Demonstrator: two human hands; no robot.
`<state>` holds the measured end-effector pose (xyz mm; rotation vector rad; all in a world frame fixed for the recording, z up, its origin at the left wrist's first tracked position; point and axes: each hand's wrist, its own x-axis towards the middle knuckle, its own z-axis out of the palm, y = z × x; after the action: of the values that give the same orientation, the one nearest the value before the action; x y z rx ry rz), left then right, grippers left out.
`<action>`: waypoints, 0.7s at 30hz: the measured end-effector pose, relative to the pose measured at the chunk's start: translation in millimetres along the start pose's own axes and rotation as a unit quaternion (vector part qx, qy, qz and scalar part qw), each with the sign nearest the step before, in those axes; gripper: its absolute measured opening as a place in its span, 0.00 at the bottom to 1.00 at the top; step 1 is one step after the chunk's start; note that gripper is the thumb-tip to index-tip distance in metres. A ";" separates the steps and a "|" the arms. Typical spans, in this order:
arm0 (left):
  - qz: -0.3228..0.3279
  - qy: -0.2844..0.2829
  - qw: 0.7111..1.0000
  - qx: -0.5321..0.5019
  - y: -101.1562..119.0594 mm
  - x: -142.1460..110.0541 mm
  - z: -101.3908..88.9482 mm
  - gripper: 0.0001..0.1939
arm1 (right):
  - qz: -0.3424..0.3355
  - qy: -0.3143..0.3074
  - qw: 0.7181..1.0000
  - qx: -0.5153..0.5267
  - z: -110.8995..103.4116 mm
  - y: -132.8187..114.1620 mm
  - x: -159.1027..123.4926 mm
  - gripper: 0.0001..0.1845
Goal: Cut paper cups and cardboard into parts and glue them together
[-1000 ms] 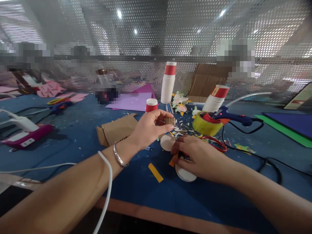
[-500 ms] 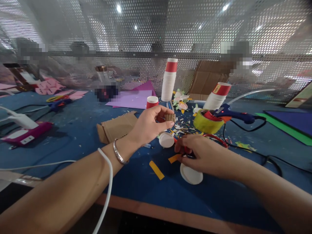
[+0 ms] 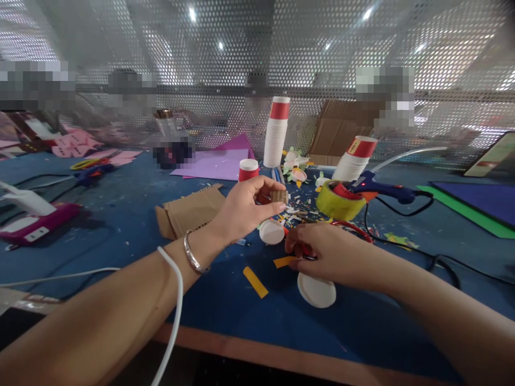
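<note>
Perforated screen: stands upright behind everything, across 10 to 2 o'clock; clock read from the left fingertips, 12 being far.
Blue table: lit from above, paper scraps strewn at 3 to 4 o'clock.
Left hand: raised over the table, thumb and fingertips clamped on a small brown cardboard piece at the clock's centre.
Right hand: 4 to 5 o'clock, apart from the left, fingers curled low over a dark-and-red object (mostly covered, identity not certain). Cannot tell whether the grip is closed on it.
Orange strip: 6 o'clock, one end at the right thumb; pinched or merely touched, not clear. A second strip lies loose at 7.
White discs: smaller one at 6, larger one at 5, just below the right hand.
Cup stack: 12 o'clock, upright.
Glue gun: 3 o'clock, beside the yellow tape roll.
Step in hand: judged as holding the cardboard on the left while the right handles items at table level.
Next move: probably calls for a sure right-hand grip and light left-hand pressure, since corrugated board may crush.
</note>
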<state>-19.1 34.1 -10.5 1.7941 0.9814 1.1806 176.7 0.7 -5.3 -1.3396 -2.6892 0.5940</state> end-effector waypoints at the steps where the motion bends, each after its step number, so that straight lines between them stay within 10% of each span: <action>1: -0.002 -0.003 1.000 -0.002 -0.2 -0.1 0.3 0.15 | -0.001 -0.003 1.000 -0.003 0.4 -0.3 1.2 0.08; 21: 0.001 -0.012 1.000 0.008 1.3 0.5 0.8 0.14 | 0.005 -0.003 0.998 -0.060 0.0 -11.1 2.3 0.07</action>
<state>-18.0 33.8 -9.4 1.8168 0.9782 1.1529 167.0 -3.5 -1.3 -1.3811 -2.7649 0.4451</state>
